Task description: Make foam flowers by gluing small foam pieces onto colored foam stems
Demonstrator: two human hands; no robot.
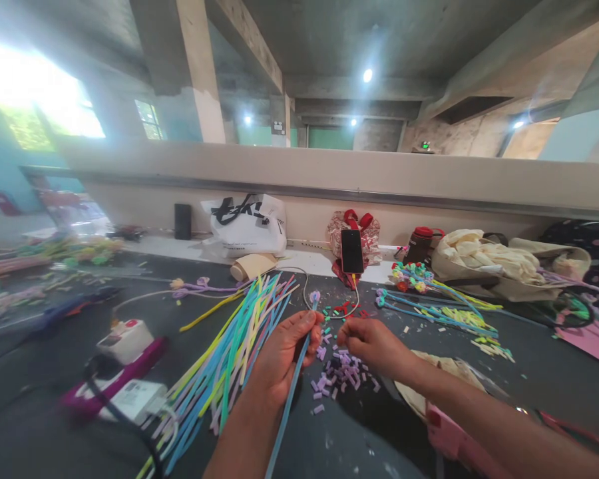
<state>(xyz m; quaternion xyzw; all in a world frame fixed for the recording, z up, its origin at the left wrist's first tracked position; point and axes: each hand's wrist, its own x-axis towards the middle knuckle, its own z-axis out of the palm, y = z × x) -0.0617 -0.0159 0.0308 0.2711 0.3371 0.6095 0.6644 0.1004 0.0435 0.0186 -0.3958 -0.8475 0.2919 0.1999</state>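
Observation:
My left hand [292, 342] is closed round a long blue pipe cleaner [292, 392], pinched near its top. At the upper tip sits a small lilac flower-like piece [315, 297]. To the right, my right hand [369, 342] has its fingers curled together, apart from the stem; whatever they hold, if anything, is hidden. Below and between both hands lies a loose heap of short lilac pieces [347, 372]. Small green and red pieces [347, 310] are scattered just beyond. Left of my left hand spreads a bundle of long pipe cleaners [229, 352] in several colours.
A phone [352, 251] leans on a patterned bag, its cable on the table. Finished-looking flower stems [414, 276] lie at right. A pink tool [454, 432] is partly under my right forearm. A power strip [114, 392] with plugs and cables sits left; a white bag [244, 226] stands behind.

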